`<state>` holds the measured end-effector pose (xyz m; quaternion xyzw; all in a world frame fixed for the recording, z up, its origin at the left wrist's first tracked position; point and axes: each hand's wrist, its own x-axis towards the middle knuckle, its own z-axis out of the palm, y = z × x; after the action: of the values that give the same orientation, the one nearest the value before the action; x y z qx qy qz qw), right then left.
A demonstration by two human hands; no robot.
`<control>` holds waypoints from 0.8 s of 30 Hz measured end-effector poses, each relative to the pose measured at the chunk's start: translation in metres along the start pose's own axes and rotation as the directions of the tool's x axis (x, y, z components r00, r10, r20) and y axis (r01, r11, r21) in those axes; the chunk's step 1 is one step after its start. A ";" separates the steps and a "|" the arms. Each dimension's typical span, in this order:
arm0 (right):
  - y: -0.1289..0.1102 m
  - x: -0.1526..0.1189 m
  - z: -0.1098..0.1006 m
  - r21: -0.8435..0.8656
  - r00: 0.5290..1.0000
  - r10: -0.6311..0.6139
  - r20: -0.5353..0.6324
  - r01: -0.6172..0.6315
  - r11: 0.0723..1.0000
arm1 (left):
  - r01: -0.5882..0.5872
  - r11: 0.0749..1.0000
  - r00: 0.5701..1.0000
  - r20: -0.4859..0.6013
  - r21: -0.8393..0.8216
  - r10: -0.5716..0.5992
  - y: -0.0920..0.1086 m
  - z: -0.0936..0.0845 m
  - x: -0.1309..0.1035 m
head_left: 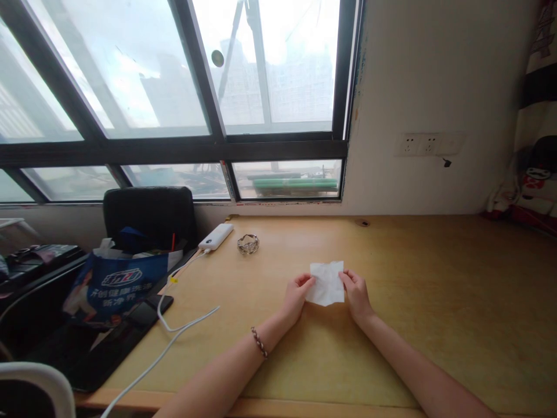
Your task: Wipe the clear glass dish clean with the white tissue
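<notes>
A small, creased white tissue [327,283], roughly square, is stretched between my two hands above the wooden desk. My left hand [298,295] pinches its left edge between thumb and fingers; a braided bracelet [259,342] circles that wrist. On the opposite side, my right hand [355,293] grips the right edge, with the thumb on top. The fingers beneath the tissue are partly hidden. Farther back and to the left, a silvery openwork ring-shaped object [248,244] rests on the desk, apart from both hands.
The desk [435,302] meets a wall with sockets [429,144]. At its left edge lie a white power bank [216,237] and a loose white cable [187,326]. A blue bag [117,284] and black chair [150,217] stand left. Curtain-like fabric [537,133] hangs right.
</notes>
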<state>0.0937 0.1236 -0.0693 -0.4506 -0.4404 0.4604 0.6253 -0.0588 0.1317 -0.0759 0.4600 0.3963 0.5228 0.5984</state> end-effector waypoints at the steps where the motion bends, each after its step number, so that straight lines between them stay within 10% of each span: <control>1: 0.001 0.001 0.000 0.086 0.999 0.046 -0.017 -0.045 0.995 | -0.009 1.000 1.000 -0.024 -0.029 0.009 -0.001 -0.001 0.001; 9: -0.006 -0.001 0.009 0.298 0.915 0.309 0.259 -0.380 0.875 | -0.017 0.988 0.998 -0.055 -0.156 0.009 0.002 -0.001 0.004; 17: 0.009 0.015 -0.009 0.259 0.951 0.310 -0.003 -0.299 0.919 | -0.090 0.935 0.995 -0.008 0.343 0.098 0.025 -0.046 0.032; 20: 0.012 0.018 -0.011 0.256 0.947 0.321 -0.028 -0.303 0.918 | -0.149 0.626 0.915 -0.133 0.765 0.381 0.039 -0.093 0.048; 24: 0.014 0.015 -0.009 0.190 0.954 0.298 0.001 -0.293 0.937 | 0.097 0.182 0.793 -0.186 0.979 0.580 0.050 -0.154 0.056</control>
<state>0.1023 0.1388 -0.0830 -0.4571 -0.3136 0.5822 0.5948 -0.2110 0.2099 -0.0673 0.6229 0.6940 0.3575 -0.0506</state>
